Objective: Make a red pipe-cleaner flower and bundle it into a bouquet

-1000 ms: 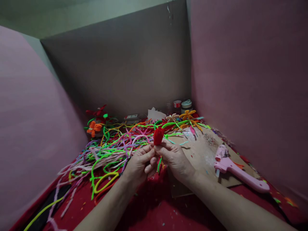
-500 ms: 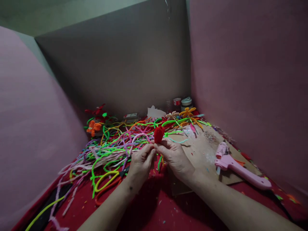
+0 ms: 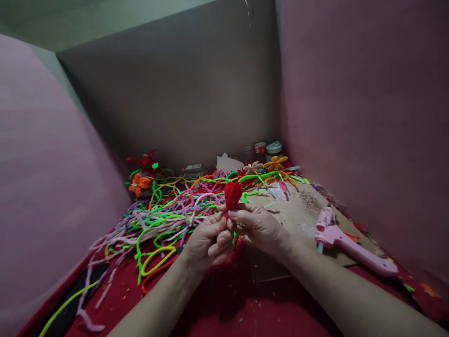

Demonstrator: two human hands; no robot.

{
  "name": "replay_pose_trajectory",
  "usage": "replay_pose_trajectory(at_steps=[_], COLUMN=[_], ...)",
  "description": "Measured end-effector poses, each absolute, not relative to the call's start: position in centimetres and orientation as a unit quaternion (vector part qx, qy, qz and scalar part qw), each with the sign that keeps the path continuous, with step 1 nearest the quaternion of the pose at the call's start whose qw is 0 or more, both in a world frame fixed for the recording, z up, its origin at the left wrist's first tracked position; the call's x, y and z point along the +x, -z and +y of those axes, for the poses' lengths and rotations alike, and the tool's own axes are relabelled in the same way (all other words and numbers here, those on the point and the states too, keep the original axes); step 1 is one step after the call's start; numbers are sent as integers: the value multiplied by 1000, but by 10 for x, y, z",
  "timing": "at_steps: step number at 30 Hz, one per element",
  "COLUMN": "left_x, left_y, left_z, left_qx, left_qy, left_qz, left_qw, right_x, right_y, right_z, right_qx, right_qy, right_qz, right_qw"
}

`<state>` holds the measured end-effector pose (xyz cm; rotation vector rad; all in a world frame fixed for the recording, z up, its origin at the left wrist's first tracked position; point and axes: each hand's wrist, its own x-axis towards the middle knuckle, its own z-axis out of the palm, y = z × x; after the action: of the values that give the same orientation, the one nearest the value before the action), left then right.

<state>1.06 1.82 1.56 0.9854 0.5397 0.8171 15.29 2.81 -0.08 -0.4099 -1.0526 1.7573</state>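
Observation:
A red pipe-cleaner flower [image 3: 233, 194], shaped like a closed bud, stands upright between my two hands in the middle of the view. My left hand [image 3: 209, 236] has its fingers curled and pinches the base of the bud from the left. From the right, my right hand [image 3: 257, 224] grips the same base between thumb and fingers. The lower end of the bud is mostly hidden by my fingertips. Behind my left hand lies a heap of colourful pipe cleaners [image 3: 164, 215]. Scissors with yellow and orange handles [image 3: 154, 263] sit beside my left forearm.
A pink glue gun [image 3: 354, 245] rests on a cardboard sheet [image 3: 301, 220] at the right. Finished flowers, one orange [image 3: 139, 184] and one yellow-orange [image 3: 275, 163], lie farther back. A lidded jar [image 3: 274, 150] stands by the back wall. Red cloth [image 3: 224, 309] covers the table.
My left hand has turned, its fingers now curled below the bud. My right fingers have shifted on the base. The red bud looks slightly looser and wider. The view has moved a little.

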Motion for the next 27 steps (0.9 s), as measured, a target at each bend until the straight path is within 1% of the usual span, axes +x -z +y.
replay_pose_trajectory(at_steps=[2,3,6,8,9,10,11,13,15,18,20,21,23,24,25,27], left_x=[12,13,17,18,18,18,18,17,17,15,14,13,12,13,13,14], left_y=[-17,-18,-18,-16,-15,-15,-15,-16,-18,-20,-21,-21,-21,-21,-21,-18], left_z=[18,17,14,12,12,12,12,13,13,14,15,15,15,15,15,14], left_qx=[504,544,666,711,721,726,725,702,644,514,448,433,443,472,518,629], left_qy=[-386,-400,-449,-467,-471,-469,-467,-455,-443,-414,-390,-377,-360,-360,-367,-400], left_qz=[292,328,429,454,457,459,461,462,446,360,288,264,266,293,333,415], left_qw=[715,661,413,265,221,204,212,294,437,659,751,775,777,749,698,523], right_x=[151,149,146,144,144,143,143,144,145,148,149,150,149,149,148,146], right_y=[0,0,1,2,2,2,1,0,-2,-2,-1,0,1,1,1,2], right_z=[27,27,27,27,27,27,26,25,25,25,25,25,25,25,25,25], right_qx=[-171,-175,-200,-226,-235,-239,-238,-225,-212,-199,-179,-170,-169,-178,-192,-217], right_qy=[-723,-716,-695,-681,-677,-675,-676,-682,-689,-707,-715,-715,-708,-704,-697,-676], right_qz=[-413,-399,-365,-362,-367,-372,-376,-381,-388,-405,-425,-435,-438,-430,-419,-404], right_qw=[527,545,587,595,593,590,587,583,574,545,525,520,527,536,549,577])
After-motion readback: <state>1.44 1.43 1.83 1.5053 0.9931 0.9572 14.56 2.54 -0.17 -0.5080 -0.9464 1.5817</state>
